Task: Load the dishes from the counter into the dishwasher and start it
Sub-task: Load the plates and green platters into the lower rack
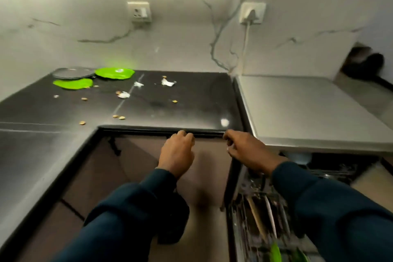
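Note:
Two green plates (114,73) (73,83) and a clear glass plate (72,72) lie at the back left of the dark counter (191,100). My left hand (177,152) hovers in front of the counter's front edge, fingers loosely curled, holding nothing. My right hand (244,149) reaches towards the same edge at the counter's right corner, fingers relaxed and empty. Below my right arm the pulled-out dishwasher rack (261,219) holds upright plates, with a green one (275,252) near the bottom.
Crumbs and scraps of paper (168,82) are scattered over the counter. The steel top of the dishwasher (308,108) stands to the right. Two wall sockets (139,11) (252,14) sit on the marble backsplash, one with a plugged cable. Brown cabinet fronts (136,166) are below the counter.

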